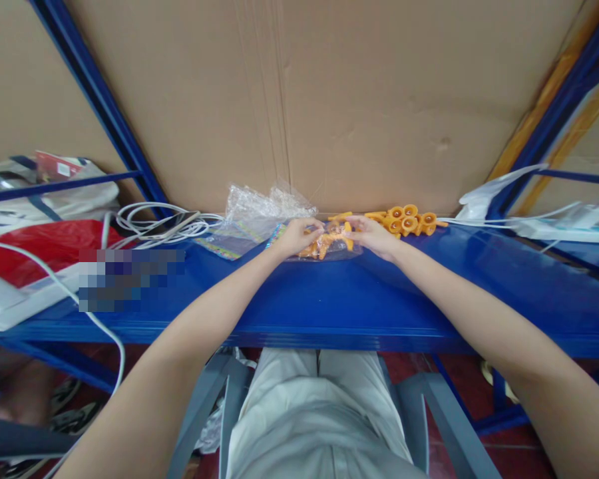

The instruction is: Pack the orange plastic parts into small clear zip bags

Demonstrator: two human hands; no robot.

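Head view: orange pieces [324, 246] between fingers [360, 225]

Nothing legible on show here: over by the worktop's [299, 299] back left corner, a red packet [46, 161] in the cloth bag [87, 198] shows a pale label [64, 169], its print too small to make out. Along the back edge, the clear bags [254, 205] carry a colourful printed strip [220, 250], and that's all blur, too.
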